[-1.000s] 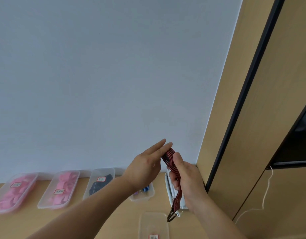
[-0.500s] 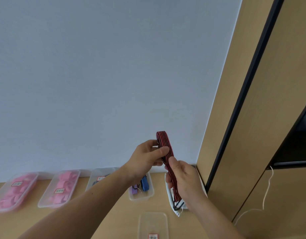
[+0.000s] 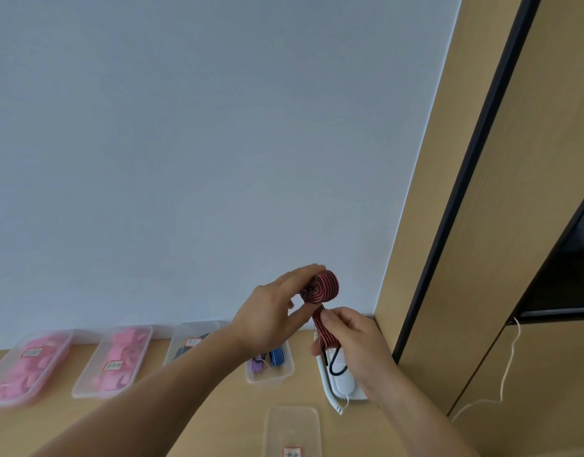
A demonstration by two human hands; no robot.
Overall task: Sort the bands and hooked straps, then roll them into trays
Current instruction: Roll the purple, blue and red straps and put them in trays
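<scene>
A red-and-black striped hooked strap (image 3: 321, 287) is held up in front of the wall, its upper end wound into a small coil. My left hand (image 3: 273, 311) pinches that coil between fingers and thumb. My right hand (image 3: 349, 345) grips the straight tail just below it, and the strap's black hook (image 3: 336, 367) dangles under that hand. On the wooden table behind stands a clear tray (image 3: 270, 371) holding a purple and a blue rolled strap. An empty labelled tray (image 3: 292, 430) lies nearest me.
Two clear trays of pink bands (image 3: 27, 364) (image 3: 114, 359) and one tray with dark items (image 3: 188, 344) line the wall at the left. A white power strip (image 3: 341, 384) with its cord lies by the wooden cabinet (image 3: 501, 225) on the right.
The strap's top has gone from a loose fold into a tight coil. My left hand moved from beside the strap onto the coil, and the hanging tail grew shorter.
</scene>
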